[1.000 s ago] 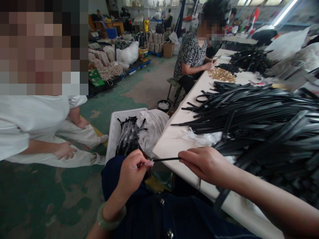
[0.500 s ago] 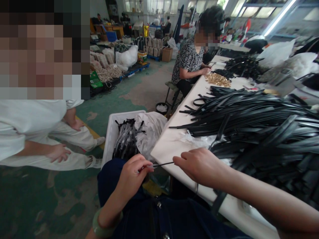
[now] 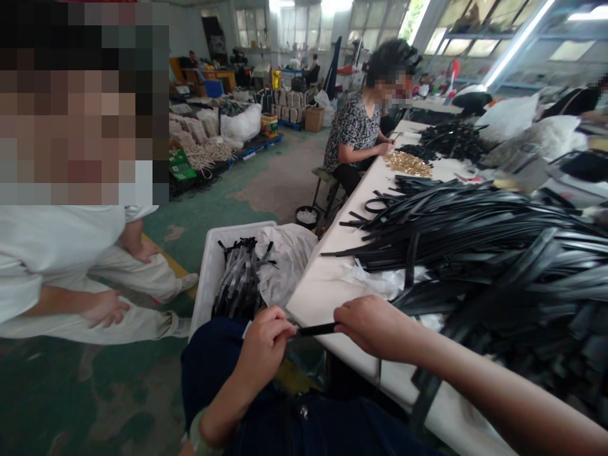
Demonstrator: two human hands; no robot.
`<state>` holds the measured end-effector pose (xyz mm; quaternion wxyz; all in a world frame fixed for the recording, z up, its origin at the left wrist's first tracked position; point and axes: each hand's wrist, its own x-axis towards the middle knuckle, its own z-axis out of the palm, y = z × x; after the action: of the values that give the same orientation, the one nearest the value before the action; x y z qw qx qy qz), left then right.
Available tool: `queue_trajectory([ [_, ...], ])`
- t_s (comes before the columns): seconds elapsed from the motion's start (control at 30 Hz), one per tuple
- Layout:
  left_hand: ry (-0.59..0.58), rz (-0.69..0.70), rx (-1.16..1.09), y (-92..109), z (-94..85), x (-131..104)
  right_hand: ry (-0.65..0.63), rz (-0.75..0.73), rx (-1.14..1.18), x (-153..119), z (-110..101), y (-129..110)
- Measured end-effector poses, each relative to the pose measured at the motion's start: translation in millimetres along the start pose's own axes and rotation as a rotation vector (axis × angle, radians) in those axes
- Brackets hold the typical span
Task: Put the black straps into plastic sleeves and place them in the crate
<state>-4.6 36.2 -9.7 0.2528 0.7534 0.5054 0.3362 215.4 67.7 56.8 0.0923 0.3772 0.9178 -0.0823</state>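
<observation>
Between my hands a black strap [image 3: 316, 330] is stretched flat, just off the table's near corner. My left hand [image 3: 268, 339] pinches its left end, where a small pale bit shows at the fingertips, too small to make out. The strap's other side is gripped in my right hand [image 3: 373, 326], whose fingers are closed with the back of the hand towards me. A large heap of black straps [image 3: 475, 221] covers the white table [image 3: 308, 291] to the right. Beyond my left hand, a white bin [image 3: 202, 278] holds bundled black straps [image 3: 237, 272] and a white cloth bag [image 3: 287, 259].
A person in pale clothes [image 3: 71, 253] sits close on the left, hands on knees. Further along the table another person [image 3: 354, 126] works beside a pile of gold metal pieces [image 3: 408, 163]. A small black bucket [image 3: 306, 216] stands on the floor.
The strap between my hands has turned from its thin edge to its broad face. Both hands sit slightly lower in view, and the head camera has tilted up a little.
</observation>
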Motion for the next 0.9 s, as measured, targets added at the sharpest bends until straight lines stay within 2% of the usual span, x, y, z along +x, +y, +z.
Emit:
queue_trajectory([
  [0.17,-0.054,0.047,-0.004,1,6.8,2,0.064,-0.034,0.059,5,10,-13],
  [0.3,0.022,0.013,0.028,-3,-2.6,2,0.064,0.067,0.112,-2,8,-6],
  [0.5,-0.016,0.049,0.029,-1,2.8,8,0.119,0.114,0.0,-1,3,-7],
  [0.6,-0.014,0.052,-0.009,-6,-3.1,11,0.108,0.101,0.088,-14,-4,2],
  [0.67,-0.064,0.088,-0.06,-9,-7.8,15,0.093,0.035,0.159,-29,-13,10],
  [0.73,-0.132,0.159,-0.142,-4,-7.9,21,0.091,-0.032,0.191,-43,-23,12],
  [0.8,-0.178,0.242,-0.23,9,-2.7,28,0.103,-0.043,0.19,-52,-31,9],
  [0.9,-0.189,0.396,-0.29,31,8.2,36,0.114,-0.025,0.148,-54,-33,-2],
])
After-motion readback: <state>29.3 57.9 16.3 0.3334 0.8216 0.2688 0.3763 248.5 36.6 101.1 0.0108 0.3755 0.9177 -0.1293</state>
